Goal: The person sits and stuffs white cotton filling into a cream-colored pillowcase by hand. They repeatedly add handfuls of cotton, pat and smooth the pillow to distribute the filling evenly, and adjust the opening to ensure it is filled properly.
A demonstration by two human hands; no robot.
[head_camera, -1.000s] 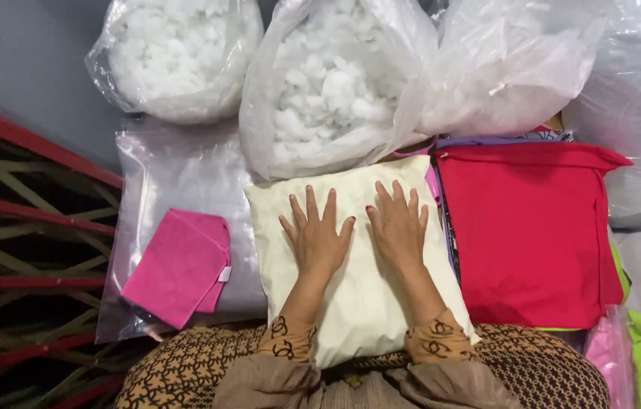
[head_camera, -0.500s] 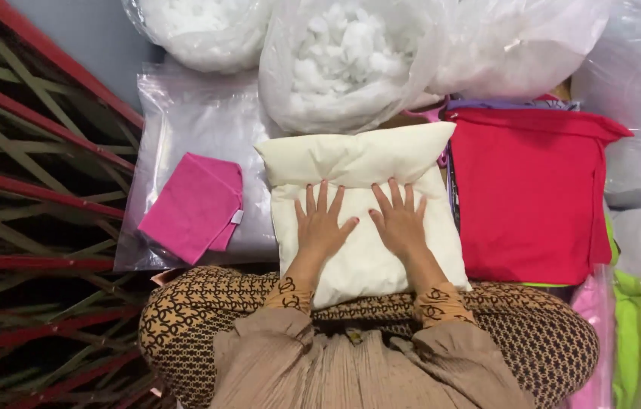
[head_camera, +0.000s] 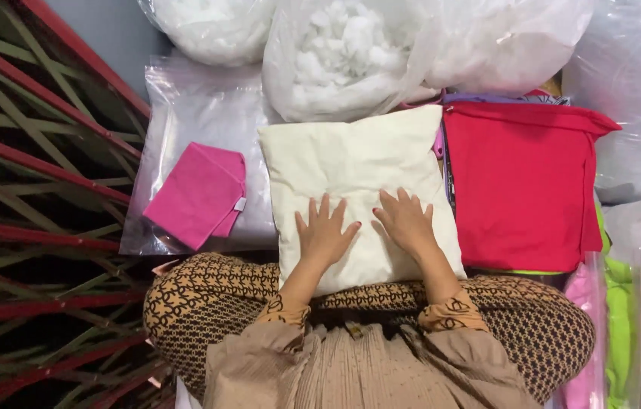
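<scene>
Pressing flat on the cream pillow (head_camera: 354, 174), both hands lay open, fingers spread, gripping nothing: left hand (head_camera: 324, 233), right hand (head_camera: 405, 222). The pillow rested against the lap, beside a red cover (head_camera: 521, 182). Judged: smoothing the filling; next, even pressure toward the corners.

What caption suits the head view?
Both hands, left hand and right hand, press flat on a cream pillow beside red fabric.

Bright, even overhead light, soft shadows, mild glare on the clear plastic bags (head_camera: 207, 113), sharp focus throughout.
</scene>
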